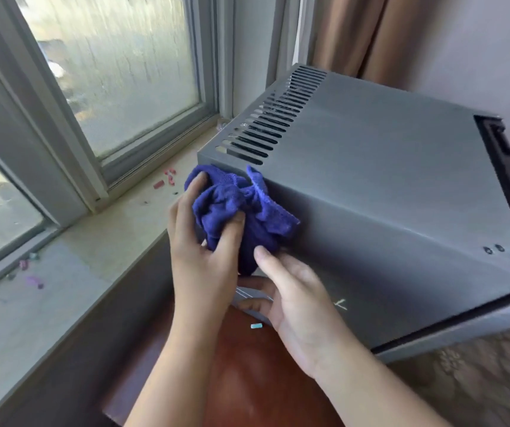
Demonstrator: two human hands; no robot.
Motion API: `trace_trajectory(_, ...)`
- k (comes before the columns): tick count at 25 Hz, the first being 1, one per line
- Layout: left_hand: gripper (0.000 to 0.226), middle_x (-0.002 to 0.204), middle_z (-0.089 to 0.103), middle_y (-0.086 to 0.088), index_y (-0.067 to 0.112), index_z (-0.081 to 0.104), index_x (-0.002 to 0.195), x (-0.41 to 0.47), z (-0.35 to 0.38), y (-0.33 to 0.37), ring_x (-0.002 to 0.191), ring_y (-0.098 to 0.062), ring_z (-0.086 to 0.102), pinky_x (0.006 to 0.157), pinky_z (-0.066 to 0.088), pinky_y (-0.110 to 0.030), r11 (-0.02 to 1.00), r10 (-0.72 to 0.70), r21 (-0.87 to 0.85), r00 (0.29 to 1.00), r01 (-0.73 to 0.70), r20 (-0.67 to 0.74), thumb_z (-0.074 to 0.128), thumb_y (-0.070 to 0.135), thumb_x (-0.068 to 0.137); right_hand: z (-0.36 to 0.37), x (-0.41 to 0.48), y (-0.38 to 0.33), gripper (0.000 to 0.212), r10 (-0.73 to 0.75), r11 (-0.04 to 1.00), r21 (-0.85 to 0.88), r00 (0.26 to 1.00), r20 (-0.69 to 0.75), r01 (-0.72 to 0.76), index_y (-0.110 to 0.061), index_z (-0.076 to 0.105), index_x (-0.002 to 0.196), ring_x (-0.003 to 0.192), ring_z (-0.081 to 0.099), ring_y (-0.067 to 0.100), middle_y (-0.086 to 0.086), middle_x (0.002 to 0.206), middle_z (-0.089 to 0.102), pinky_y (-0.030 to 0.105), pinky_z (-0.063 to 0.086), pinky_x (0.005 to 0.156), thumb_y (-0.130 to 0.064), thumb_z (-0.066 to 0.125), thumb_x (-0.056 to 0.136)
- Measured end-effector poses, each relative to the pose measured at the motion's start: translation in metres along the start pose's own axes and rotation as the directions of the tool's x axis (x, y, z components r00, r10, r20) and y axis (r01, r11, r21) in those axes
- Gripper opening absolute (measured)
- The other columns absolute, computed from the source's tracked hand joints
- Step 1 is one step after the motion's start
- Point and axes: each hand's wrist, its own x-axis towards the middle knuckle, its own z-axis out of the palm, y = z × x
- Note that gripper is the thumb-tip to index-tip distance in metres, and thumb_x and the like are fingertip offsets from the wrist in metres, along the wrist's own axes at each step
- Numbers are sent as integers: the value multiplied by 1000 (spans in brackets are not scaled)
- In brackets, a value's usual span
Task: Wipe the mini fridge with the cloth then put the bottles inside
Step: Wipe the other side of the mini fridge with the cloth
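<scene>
Mini fridge [386, 192]: one, dark grey metal casing, matte, box-shaped. A row of narrow vent slots [270, 118] runs along the rear of its top panel. Three small dark screws sit low on the side panel, toward the front. A black door edge shows at the right of the view. It stands beside the window, its back corner close to the sill.

Cloth [241, 211]: one, deep blue terry, bunched into a wad, pressed against the fridge's near upper corner and side.

My left hand [199, 241]: grip clamped on the cloth, fingers and thumb sunk into the folds. My right hand [296, 300]: grip apart, fingers spread; the index fingertip touches the cloth's lower end, and the palm lies over the fridge's lower side.

Window sill [99, 241]: pale stone, dusty, carrying several small pink and red scraps and a few darker bits, too blurred to count exactly.

Window [118, 75]: grey frames, frosted or dirty glass.

Curtain [361, 32]: brown, behind the fridge.

Wooden surface [247, 380]: reddish-brown, below my arms, with one small turquoise scrap [256, 326] on it.
</scene>
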Motion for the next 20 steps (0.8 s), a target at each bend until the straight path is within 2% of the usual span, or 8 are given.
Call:
trace_trajectory(3,46,142,56,12,32,54,139,-1,1,-4,136,7,50,113,37,-14,1000,-15,1,999,15,-36,66,15,97,-3,5,4,21,16,1000,-23,1000,-2,-16,-19,74,112,91,70,28,5,101,76,38,48,70,-26,56,103)
trace_trajectory(5,43,146,57,4,28,56,141,-6,5,-9,138,-1,52,117,40,-24,997,-70,-22,996,69,-58,63,23,99,-10,3,5,25,27,999,-37,1000,-13,-28,-15,74,113,94,70,28,14,103,76,38,49,72,-29,56,103)
trace_trajectory(7,47,144,61,-3,22,55,145,-13,9,-13,136,-12,57,116,44,-40,991,-127,-41,989,124,-77,60,35,100,-22,-2,4,32,41,998,-53,998,-39,-43,-13,73,120,98,69,29,19,121,74,38,49,73,-32,55,104)
trace_trajectory(8,47,143,62,-3,20,54,145,-17,12,-15,134,-14,58,114,44,-42,988,-147,-53,985,142,-89,58,36,101,-29,-5,3,33,47,997,-59,998,-52,-51,-13,73,122,100,69,29,18,126,72,38,49,74,-32,54,104)
trace_trajectory(11,43,144,62,-3,20,54,145,-35,25,-19,135,-12,57,114,43,-41,978,-203,-69,972,196,-121,54,36,105,-56,-22,-1,31,69,997,-29,991,-111,-73,-12,73,121,95,71,26,16,129,71,40,48,71,-31,60,99)
trace_trajectory(13,46,145,60,-1,22,55,144,-54,40,-20,136,-9,56,117,42,-42,972,-233,-64,963,227,-138,53,41,102,-80,-37,-5,33,76,997,-1,985,-157,-77,-15,76,115,85,73,22,11,120,76,37,50,67,-33,66,89)
trace_trajectory(16,53,140,54,11,24,54,143,-95,69,-14,135,1,51,118,37,-29,972,-235,-20,965,234,-117,54,45,94,-115,-65,-1,38,93,995,1,972,-215,-95,-12,76,109,79,73,22,11,111,79,35,51,65,-36,67,80)
trace_trajectory(20,65,136,46,25,29,49,149,-153,107,0,139,0,47,116,32,-15,984,-178,-18,984,179,18,59,42,86,-154,-101,8,24,154,987,93,937,-313,-131,-19,81,82,64,69,26,21,86,75,35,50,56,-38,67,76)
